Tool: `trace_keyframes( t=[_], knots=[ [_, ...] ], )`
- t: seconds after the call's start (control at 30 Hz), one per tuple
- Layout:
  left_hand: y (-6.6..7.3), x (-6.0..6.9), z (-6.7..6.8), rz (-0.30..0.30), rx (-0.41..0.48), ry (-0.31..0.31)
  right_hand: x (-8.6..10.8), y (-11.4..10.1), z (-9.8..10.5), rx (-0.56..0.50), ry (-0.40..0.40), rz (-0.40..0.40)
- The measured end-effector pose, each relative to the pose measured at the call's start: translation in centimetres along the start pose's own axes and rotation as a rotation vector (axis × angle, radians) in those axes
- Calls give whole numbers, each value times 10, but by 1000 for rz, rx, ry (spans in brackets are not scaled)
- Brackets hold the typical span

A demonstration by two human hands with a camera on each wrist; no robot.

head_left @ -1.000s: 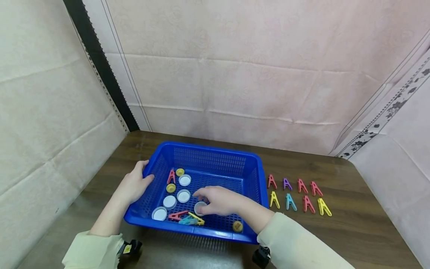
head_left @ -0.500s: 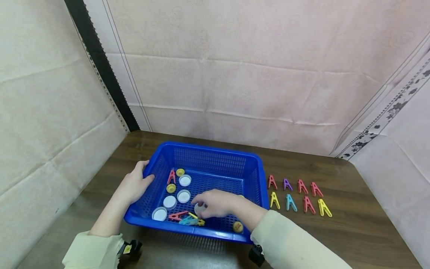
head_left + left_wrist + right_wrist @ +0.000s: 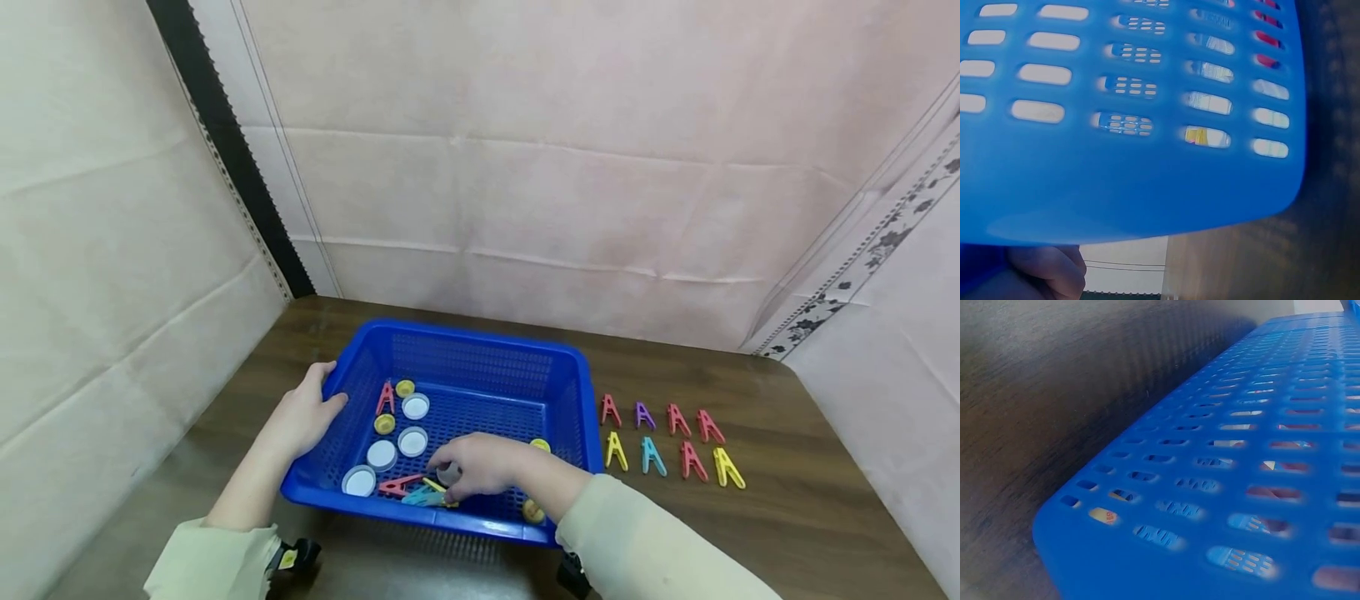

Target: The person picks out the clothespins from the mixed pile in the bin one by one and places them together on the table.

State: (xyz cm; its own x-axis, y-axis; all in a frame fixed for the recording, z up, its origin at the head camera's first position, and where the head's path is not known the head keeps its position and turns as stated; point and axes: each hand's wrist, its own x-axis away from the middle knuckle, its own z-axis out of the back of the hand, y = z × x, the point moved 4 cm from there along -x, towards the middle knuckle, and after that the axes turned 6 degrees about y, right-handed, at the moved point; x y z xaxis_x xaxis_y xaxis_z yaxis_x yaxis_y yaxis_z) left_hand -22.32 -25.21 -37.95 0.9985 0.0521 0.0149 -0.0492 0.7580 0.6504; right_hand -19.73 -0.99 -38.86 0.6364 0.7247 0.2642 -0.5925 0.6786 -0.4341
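A blue plastic basket [image 3: 480,329] stands on the table, its perforated wall filling much of both wrist views. My left hand [image 3: 306,414] grips its left rim, thumb on the inner side. Inside the basket, my right hand [image 3: 483,467] reaches down with thumb and index finger apart, a white bottle cap [image 3: 448,475] between them. The thumb is beside a blue clothespin [image 3: 423,497] and a partly hidden yellow clothespin [image 3: 432,483]; whether it touches them is unclear. A red clothespin [image 3: 399,486] lies just left. The right wrist view mostly hides this hand behind the wall.
Several white caps [image 3: 413,442], yellow caps [image 3: 385,424] and another red clothespin [image 3: 386,398] lie in the basket. Right of it, two rows of clothespins [image 3: 653,457] rest on the brown wooden table [image 3: 795,500]. Pale cloth walls [image 3: 525,208] surround the back and sides.
My right hand has shifted slightly toward the basket's near side, its thumb passing from the white cap to beside the blue and yellow clothespins. The left hand keeps its hold on the rim.
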Motion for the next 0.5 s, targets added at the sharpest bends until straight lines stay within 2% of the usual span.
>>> trace_keyframes(
  t=[0.17, 0.5],
  knots=[
    [-4, 1, -1, 4, -3, 1, -2, -2, -4, 11, -29, 35],
    [1, 1, 0, 6, 7, -7, 2, -8, -8, 98, -78, 90]
  ],
)
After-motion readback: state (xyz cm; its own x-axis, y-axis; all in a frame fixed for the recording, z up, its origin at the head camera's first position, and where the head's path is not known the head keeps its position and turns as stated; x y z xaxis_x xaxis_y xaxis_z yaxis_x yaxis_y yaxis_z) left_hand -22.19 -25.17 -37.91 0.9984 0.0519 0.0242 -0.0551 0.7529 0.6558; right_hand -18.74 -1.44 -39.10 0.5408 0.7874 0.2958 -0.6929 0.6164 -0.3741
